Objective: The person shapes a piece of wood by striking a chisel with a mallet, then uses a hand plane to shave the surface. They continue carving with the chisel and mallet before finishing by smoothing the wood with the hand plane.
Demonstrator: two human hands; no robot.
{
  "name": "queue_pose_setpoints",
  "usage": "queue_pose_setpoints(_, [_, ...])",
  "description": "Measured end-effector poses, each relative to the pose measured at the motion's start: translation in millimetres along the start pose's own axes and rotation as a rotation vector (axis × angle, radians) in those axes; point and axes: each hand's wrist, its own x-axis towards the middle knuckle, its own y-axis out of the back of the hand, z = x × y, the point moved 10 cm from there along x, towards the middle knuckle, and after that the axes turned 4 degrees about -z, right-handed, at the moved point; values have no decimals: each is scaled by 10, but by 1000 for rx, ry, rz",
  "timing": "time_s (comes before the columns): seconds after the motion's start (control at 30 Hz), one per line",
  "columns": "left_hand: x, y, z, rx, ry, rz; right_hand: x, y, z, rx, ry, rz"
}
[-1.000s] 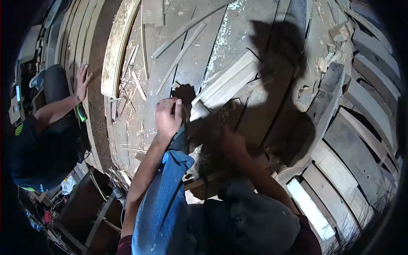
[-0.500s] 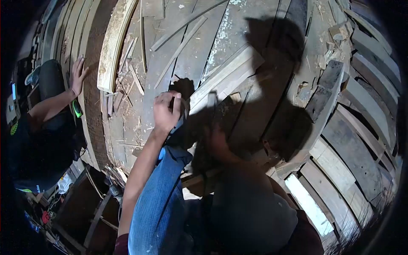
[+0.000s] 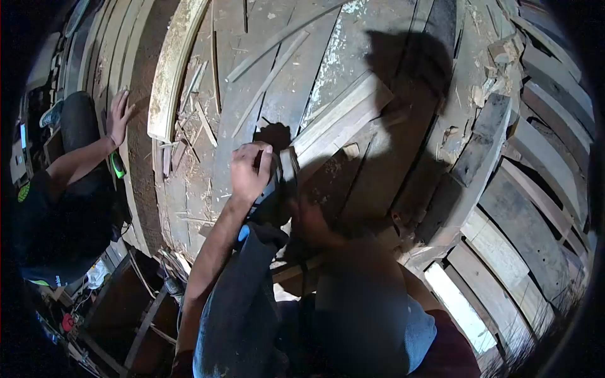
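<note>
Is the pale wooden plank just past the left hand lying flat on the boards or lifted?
Cannot tell for sure. The pale wooden plank looks flat along the grey deck boards, but its near end by the left hand is in shadow.

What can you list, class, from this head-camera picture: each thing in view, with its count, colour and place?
Wooden deck: one, grey weathered planks, fills the middle and right.
Curved beam: one, pale, upper left on the deck.
Wood offcuts: many, light brown, scattered beside the curved beam.
Light plank: one, pale, slanting at centre, just right of the left hand.
Other person: one, dark clothing, far left, a hand flat on the deck's rim.
Jeans leg: one, blue, bottom centre.
Left hand: closed fist, centre; what it holds is hidden.
Right hand: in shadow, blurred, beside the left hand; grip unclear.
</note>
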Motion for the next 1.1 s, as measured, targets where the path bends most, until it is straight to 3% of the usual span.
queue_pose_setpoints(0.03, [-33,-7,8,1,20,-15,62,22,132,71,-61,0])
queue_pose_setpoints(0.07, [-38,-8,14,13,13,-14,234,48,464,279,-272,-81])
queue_pose_setpoints(0.13, [-42,-15,-2,6,11,-29,307,261,648,313,-432,-122])
queue_pose_setpoints(0.2, [-35,2,-6,-13,6,-24,353,711,350,-33,-341,-62])
queue_pose_setpoints(0.27, [-45,-12,-31,-22,10,-29,149,520,217,-271,-224,-86])
queue_pose_setpoints(0.33, [-52,-3,-23,-47,28,-25,166,538,78,-280,-185,-192])
queue_pose_setpoints(0.37, [-39,4,-27,-56,35,-24,262,707,140,-285,-156,-136])
queue_pose_setpoints(0.43, [-31,9,-1,-14,28,-26,443,1165,-52,-367,110,100])
queue_pose_setpoints(0.5, [-31,30,17,3,36,-30,621,1653,151,-315,-86,283])
queue_pose_setpoints(0.53, [-36,41,44,-5,47,-32,625,1715,215,-270,-187,252])
queue_pose_setpoints(0.63, [-9,27,26,-10,59,-24,389,1291,-361,-452,98,37])
queue_pose_setpoints(0.67, [-12,21,21,-11,57,-25,373,1152,-36,-516,-53,-104])
queue_pose_setpoints(0.77, [-23,-3,-26,5,54,-32,773,1869,-9,-474,-111,74])
queue_pose_setpoints(0.8, [-18,8,-14,4,64,-39,895,2081,152,-349,-136,257])
queue_pose_setpoints(0.83, [-35,7,6,-1,72,-45,935,2153,107,-274,-153,265])
queue_pose_setpoints(0.9, [-10,9,22,-5,72,-40,729,1738,101,-418,-131,157])
queue_pose_setpoints(0.93, [-2,11,24,-5,62,-42,574,1465,-165,-473,162,41])
queue_pose_setpoints(0.97, [-18,3,13,-3,56,-50,551,1377,33,-604,70,-10])
queue_pose_setpoints(1.03, [1,-18,-30,-24,52,-40,770,1701,112,-556,141,28])
queue_pose_setpoints(1.07, [10,0,0,-9,47,-42,884,2068,82,-462,-59,185])
queue_pose_setpoints(1.1, [-20,13,33,3,48,-53,978,2334,28,-335,-63,315])
